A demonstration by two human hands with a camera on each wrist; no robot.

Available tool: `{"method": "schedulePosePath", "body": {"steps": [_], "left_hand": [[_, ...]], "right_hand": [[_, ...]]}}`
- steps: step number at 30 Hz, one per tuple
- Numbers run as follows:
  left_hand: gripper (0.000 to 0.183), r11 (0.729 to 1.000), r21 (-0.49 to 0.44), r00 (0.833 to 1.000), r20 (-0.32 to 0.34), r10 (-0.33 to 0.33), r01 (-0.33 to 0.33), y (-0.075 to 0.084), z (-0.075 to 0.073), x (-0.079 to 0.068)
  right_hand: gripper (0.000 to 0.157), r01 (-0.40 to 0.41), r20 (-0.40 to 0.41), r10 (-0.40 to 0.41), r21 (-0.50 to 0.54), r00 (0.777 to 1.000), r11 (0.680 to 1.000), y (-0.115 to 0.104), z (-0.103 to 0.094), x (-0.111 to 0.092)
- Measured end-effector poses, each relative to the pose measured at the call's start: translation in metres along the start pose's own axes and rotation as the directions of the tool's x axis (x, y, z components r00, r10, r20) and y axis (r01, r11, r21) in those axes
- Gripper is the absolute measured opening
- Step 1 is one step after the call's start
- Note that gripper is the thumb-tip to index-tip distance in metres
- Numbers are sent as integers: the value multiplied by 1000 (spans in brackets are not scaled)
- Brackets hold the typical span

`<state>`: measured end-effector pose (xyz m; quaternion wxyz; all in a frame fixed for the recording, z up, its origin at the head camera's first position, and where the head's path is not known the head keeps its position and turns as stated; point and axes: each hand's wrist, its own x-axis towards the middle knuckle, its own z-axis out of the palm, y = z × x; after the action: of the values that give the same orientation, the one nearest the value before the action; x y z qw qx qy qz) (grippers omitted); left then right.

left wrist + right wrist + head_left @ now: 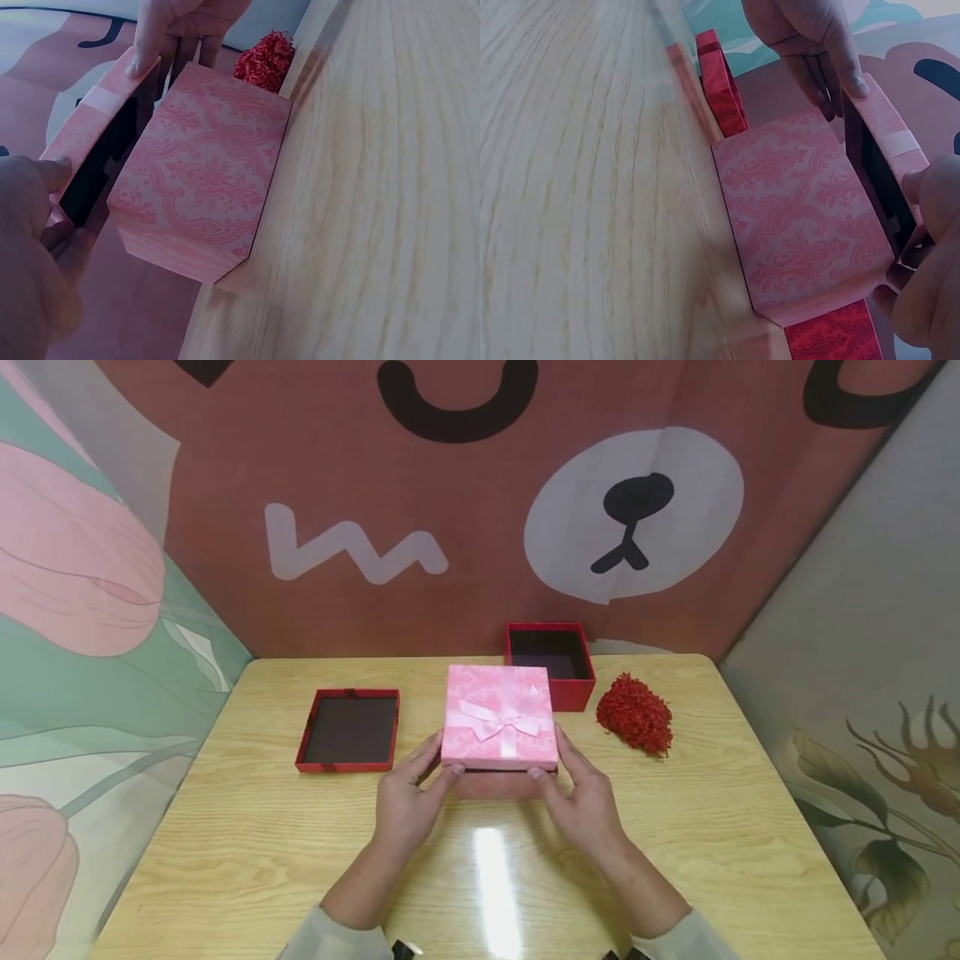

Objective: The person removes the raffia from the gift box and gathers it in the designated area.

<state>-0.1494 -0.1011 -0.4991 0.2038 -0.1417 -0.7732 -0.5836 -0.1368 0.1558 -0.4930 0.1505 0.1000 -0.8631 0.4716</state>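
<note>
At the left of the frame, one shallow red lid (351, 731), the first of two lids, lies hollow side up on the desk (262, 827), perhaps put there to stay out of the arms' way. Next comes the left hand (408, 793), its thumb and fingers pinching the near left corner of the second, a pink lid (487, 747) at the centre, topped by one ribbon bow (504, 723). Directly beneath stands one pink box (498, 786); the wrist views show a gap between the two along the near side, though whether their far edges touch cannot be told. Behind, right of centre, the second of two boxes, a red box (572, 694), stands hollow side up, partly hidden. The right hand (587, 802) pinches the lid's near right corner, a matched grip that likely keeps it balanced over the box. Farther right, one clump of red shredded paper (636, 715) sits loosely heaped
</note>
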Motion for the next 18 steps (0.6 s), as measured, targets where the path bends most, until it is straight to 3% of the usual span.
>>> {"method": "schedulePosePath", "body": {"steps": [11, 18], "left_hand": [[58, 997, -55, 999, -21, 49, -50, 1, -12, 4], [65, 993, -64, 995, 25, 97, -95, -1, -25, 5]], "right_hand": [[65, 126, -117, -114, 108, 987, 986, -9, 11, 10], [63, 184, -170, -151, 196, 974, 963, -18, 15, 14]]}}
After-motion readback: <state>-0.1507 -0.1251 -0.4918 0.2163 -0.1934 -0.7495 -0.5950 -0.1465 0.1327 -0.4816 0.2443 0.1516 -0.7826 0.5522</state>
